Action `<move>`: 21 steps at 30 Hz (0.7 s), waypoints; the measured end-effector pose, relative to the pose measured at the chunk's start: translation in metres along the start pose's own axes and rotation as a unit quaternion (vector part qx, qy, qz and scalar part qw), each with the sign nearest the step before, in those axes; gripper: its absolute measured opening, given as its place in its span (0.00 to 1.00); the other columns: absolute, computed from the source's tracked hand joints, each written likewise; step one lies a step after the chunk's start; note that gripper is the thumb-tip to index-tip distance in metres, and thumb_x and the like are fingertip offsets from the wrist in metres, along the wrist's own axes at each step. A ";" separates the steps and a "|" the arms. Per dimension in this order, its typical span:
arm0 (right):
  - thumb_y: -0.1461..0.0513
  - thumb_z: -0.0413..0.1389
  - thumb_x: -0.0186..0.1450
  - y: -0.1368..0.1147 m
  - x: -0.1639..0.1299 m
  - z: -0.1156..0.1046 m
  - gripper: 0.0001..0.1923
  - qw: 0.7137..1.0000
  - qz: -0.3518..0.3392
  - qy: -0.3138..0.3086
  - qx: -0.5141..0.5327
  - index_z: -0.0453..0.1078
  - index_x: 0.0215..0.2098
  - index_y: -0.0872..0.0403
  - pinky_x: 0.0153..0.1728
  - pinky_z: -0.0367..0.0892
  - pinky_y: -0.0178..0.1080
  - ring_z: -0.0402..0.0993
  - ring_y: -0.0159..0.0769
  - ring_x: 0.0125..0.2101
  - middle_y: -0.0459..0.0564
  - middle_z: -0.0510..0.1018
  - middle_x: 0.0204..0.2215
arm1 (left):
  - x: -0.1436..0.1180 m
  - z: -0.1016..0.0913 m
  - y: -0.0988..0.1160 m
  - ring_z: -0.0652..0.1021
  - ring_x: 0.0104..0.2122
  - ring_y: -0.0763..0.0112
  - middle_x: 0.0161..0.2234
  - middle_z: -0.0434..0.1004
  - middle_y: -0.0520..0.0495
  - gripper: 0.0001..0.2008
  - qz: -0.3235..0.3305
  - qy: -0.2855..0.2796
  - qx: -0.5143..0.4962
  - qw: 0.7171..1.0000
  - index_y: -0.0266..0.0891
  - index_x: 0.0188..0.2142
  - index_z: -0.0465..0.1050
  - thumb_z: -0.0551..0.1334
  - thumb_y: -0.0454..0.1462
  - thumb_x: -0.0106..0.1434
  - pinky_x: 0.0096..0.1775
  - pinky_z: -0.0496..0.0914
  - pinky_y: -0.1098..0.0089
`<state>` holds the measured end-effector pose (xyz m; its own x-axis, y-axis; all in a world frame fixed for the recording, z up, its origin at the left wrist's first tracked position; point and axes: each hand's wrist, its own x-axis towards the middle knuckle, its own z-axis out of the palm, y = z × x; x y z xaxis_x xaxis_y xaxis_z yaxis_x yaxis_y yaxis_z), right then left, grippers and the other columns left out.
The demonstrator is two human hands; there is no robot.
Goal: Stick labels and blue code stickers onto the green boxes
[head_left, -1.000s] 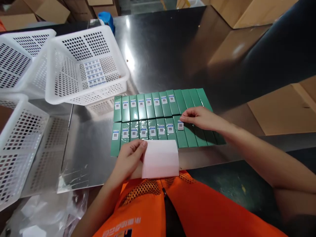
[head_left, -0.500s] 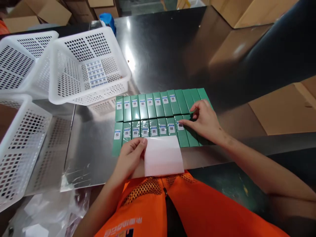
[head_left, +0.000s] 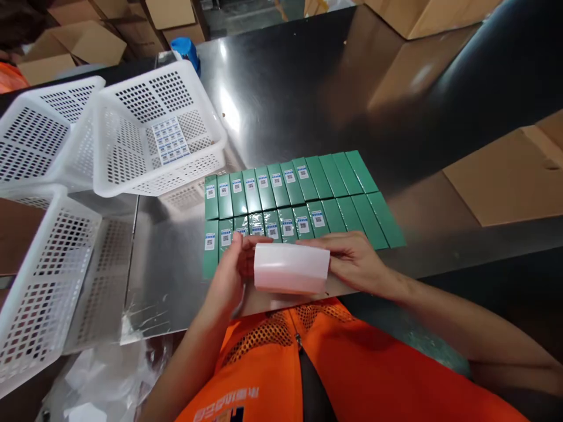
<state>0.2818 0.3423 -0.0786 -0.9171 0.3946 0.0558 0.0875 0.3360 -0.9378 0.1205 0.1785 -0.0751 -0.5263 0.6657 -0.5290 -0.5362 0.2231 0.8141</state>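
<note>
Head view. Cardboard cartons (head_left: 88, 44) line the upper edge of the frame behind a reflective steel worktable (head_left: 285, 99). At centre frame two rows of narrow green rectangular boxes (head_left: 294, 202) lie side by side on the steel. The boxes toward the left carry small white-and-blue code stickers; four at the right end of each row are bare.

Left hand (head_left: 229, 275): closed on the left edge of a white glossy sticker backing sheet (head_left: 291, 268), lower centre of the frame. Right hand (head_left: 354, 261): fingers curled at the sheet's right edge, touching it; whether a sticker is pinched cannot be told. The sheet is held just in front of the near row, above the table edge and an orange mesh vest (head_left: 308, 369).

Upper left: three white perforated plastic baskets (head_left: 145, 135); the nearest to the boxes holds a further sheet of blue-and-white stickers (head_left: 169, 140).

Judgement: labelling stands at the peeling step. The next move calls for lifting one sticker cleanly and setting it square on the first bare box in a row.
</note>
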 end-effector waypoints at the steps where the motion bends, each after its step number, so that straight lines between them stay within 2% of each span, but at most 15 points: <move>1: 0.65 0.54 0.63 0.000 -0.002 -0.002 0.16 0.999 -0.019 0.009 -0.031 0.81 0.45 0.48 0.38 0.76 0.38 0.82 0.39 0.39 0.47 0.85 0.39 | 0.000 -0.001 0.001 0.72 0.22 0.68 0.24 0.76 0.45 0.37 -0.001 -0.010 0.011 1.000 0.36 0.32 0.78 0.64 0.68 0.48 0.23 0.67 0.71; 3: 0.65 0.54 0.63 0.000 -0.006 -0.004 0.17 0.998 -0.020 0.025 -0.050 0.81 0.45 0.49 0.35 0.76 0.37 0.83 0.39 0.37 0.47 0.85 0.37 | -0.001 -0.005 0.000 0.74 0.24 0.67 0.25 0.76 0.44 0.36 0.014 -0.033 0.042 0.998 0.35 0.34 0.78 0.66 0.67 0.47 0.26 0.68 0.71; 6: 0.64 0.53 0.64 -0.001 -0.009 -0.006 0.16 0.999 0.020 0.041 -0.029 0.81 0.45 0.51 0.33 0.76 0.36 0.83 0.40 0.36 0.46 0.85 0.36 | -0.003 -0.010 -0.003 0.74 0.24 0.69 0.25 0.76 0.47 0.29 0.045 -0.065 0.079 0.994 0.36 0.34 0.79 0.71 0.60 0.49 0.27 0.69 0.72; 11: 0.66 0.54 0.63 -0.003 -0.011 -0.009 0.17 0.999 -0.024 0.048 -0.010 0.82 0.44 0.48 0.38 0.77 0.37 0.83 0.39 0.38 0.45 0.85 0.40 | -0.002 -0.012 -0.003 0.76 0.27 0.65 0.28 0.79 0.44 0.30 0.069 -0.067 0.096 0.991 0.36 0.37 0.81 0.64 0.62 0.57 0.30 0.70 0.70; 13: 0.66 0.55 0.63 -0.003 -0.011 -0.008 0.16 0.999 -0.018 0.042 0.009 0.81 0.45 0.48 0.37 0.77 0.36 0.83 0.38 0.37 0.46 0.85 0.40 | -0.002 -0.011 0.000 0.78 0.31 0.63 0.31 0.81 0.42 0.29 0.090 -0.079 0.122 0.985 0.36 0.37 0.82 0.66 0.60 0.57 0.33 0.71 0.69; 15: 0.64 0.57 0.63 -0.003 -0.011 -0.007 0.15 0.997 0.018 0.028 0.069 0.81 0.46 0.49 0.36 0.77 0.36 0.82 0.37 0.35 0.47 0.85 0.39 | -0.002 -0.008 0.004 0.79 0.33 0.62 0.33 0.81 0.42 0.26 0.106 -0.093 0.142 0.980 0.37 0.37 0.82 0.70 0.57 0.54 0.33 0.71 0.70; 18: 0.61 0.59 0.63 -0.004 -0.010 -0.005 0.14 0.984 0.065 0.012 0.164 0.81 0.46 0.50 0.34 0.78 0.36 0.82 0.37 0.35 0.47 0.85 0.39 | -0.005 -0.004 0.007 0.78 0.28 0.67 0.29 0.80 0.45 0.19 0.085 -0.092 0.150 0.981 0.37 0.35 0.82 0.73 0.50 0.53 0.30 0.71 0.71; 21: 0.62 0.59 0.62 -0.003 -0.008 -0.009 0.14 0.986 0.067 0.047 0.144 0.81 0.45 0.47 0.36 0.79 0.37 0.82 0.39 0.39 0.45 0.85 0.39 | -0.009 0.000 0.008 0.76 0.23 0.71 0.25 0.79 0.48 0.11 0.060 -0.072 0.175 0.980 0.38 0.34 0.80 0.72 0.42 0.55 0.26 0.69 0.74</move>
<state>0.2929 0.3457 -0.0734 -0.8634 0.5012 -0.0570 0.0792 0.0231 -0.9966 0.1205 0.1742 -0.0645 -0.4590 0.7908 -0.4049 -0.2035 0.3501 0.9143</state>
